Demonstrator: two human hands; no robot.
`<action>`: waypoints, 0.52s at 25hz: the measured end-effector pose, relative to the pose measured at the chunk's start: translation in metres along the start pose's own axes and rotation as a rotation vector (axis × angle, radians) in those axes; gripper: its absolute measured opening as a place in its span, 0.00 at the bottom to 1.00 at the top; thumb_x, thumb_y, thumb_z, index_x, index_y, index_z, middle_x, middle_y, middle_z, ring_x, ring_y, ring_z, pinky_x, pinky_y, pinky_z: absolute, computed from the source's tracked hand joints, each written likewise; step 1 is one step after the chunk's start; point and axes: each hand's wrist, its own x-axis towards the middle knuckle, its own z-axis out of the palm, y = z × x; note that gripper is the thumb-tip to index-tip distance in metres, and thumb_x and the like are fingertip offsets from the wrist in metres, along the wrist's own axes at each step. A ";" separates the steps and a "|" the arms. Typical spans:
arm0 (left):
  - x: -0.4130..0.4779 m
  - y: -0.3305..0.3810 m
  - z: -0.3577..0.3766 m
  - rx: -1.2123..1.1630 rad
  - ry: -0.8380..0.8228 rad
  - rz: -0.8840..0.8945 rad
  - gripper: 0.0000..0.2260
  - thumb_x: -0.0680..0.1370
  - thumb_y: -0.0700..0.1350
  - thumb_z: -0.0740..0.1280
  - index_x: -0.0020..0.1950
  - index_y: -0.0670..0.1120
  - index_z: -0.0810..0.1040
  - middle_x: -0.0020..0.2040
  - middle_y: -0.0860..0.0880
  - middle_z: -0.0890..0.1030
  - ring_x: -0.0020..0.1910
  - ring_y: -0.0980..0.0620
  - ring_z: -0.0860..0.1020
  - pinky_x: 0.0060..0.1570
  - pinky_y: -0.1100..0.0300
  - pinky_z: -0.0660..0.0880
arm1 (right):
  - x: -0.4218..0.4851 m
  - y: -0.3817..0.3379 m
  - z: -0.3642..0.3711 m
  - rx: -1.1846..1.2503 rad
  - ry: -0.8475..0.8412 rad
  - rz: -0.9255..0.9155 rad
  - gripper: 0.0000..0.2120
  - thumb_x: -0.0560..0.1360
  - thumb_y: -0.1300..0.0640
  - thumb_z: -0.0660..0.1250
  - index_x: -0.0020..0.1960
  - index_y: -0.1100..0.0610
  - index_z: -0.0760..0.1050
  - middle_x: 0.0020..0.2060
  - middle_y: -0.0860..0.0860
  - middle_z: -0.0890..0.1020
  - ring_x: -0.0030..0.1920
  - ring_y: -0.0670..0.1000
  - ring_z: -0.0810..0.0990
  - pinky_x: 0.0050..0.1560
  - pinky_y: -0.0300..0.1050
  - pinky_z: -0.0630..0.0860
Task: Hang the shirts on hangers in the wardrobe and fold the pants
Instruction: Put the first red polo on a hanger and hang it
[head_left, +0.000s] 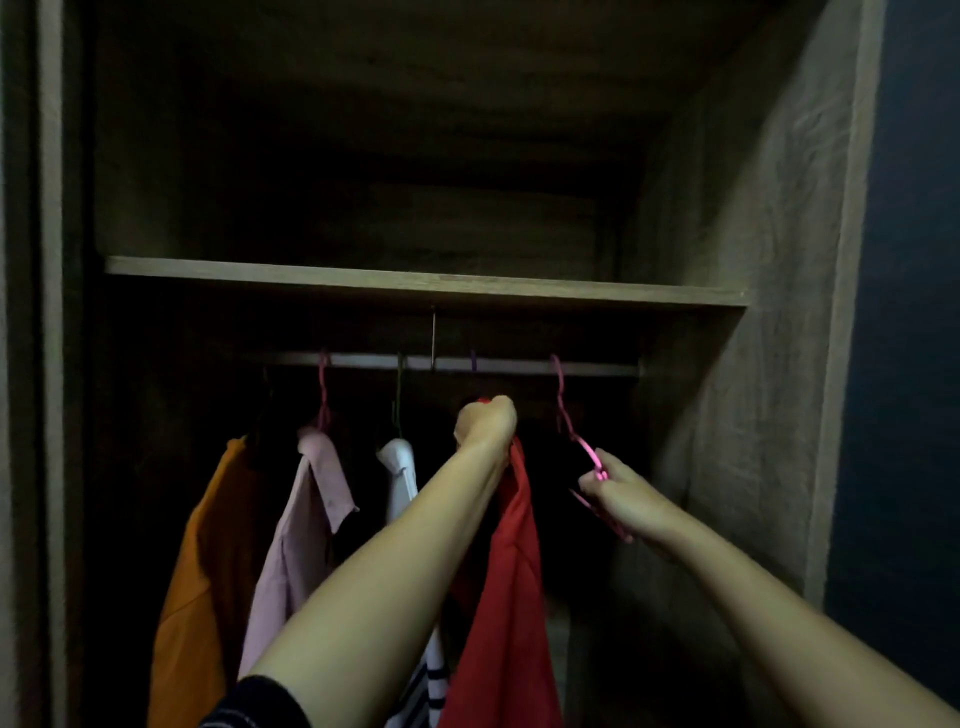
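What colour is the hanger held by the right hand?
Pink. The hanger shows best in the head view, the only view here.

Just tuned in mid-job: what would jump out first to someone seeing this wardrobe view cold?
The red shirt at centre, gripped at its top by the left hand just under the rail. To its right, the right hand holds an empty pink hanger hooked on that rail.

the horizontal metal rail (363, 360) under the wooden shelf (415, 283) carries an orange shirt (208, 571), pale pink shirt (301, 525), white shirt (401, 478), red shirt (514, 582) and bare pink hanger (563, 415).
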 end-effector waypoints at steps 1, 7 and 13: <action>0.003 -0.006 0.004 0.016 0.012 -0.009 0.18 0.76 0.44 0.61 0.62 0.36 0.75 0.61 0.38 0.77 0.61 0.39 0.75 0.58 0.57 0.70 | 0.000 0.001 0.000 -0.002 -0.001 0.001 0.09 0.75 0.67 0.56 0.44 0.53 0.66 0.29 0.49 0.69 0.16 0.40 0.68 0.17 0.31 0.62; 0.028 -0.018 0.009 0.119 0.070 -0.061 0.20 0.77 0.46 0.61 0.66 0.37 0.71 0.65 0.38 0.74 0.64 0.39 0.73 0.61 0.54 0.69 | 0.005 0.011 0.000 -0.040 0.014 -0.031 0.13 0.76 0.67 0.56 0.55 0.52 0.65 0.32 0.48 0.71 0.30 0.44 0.71 0.32 0.34 0.68; 0.027 -0.041 0.005 0.336 -0.014 -0.022 0.24 0.74 0.44 0.65 0.67 0.35 0.67 0.64 0.37 0.74 0.62 0.39 0.74 0.60 0.53 0.73 | 0.010 0.018 0.005 -0.049 0.022 0.014 0.18 0.75 0.68 0.55 0.62 0.54 0.65 0.35 0.48 0.73 0.32 0.45 0.72 0.33 0.36 0.68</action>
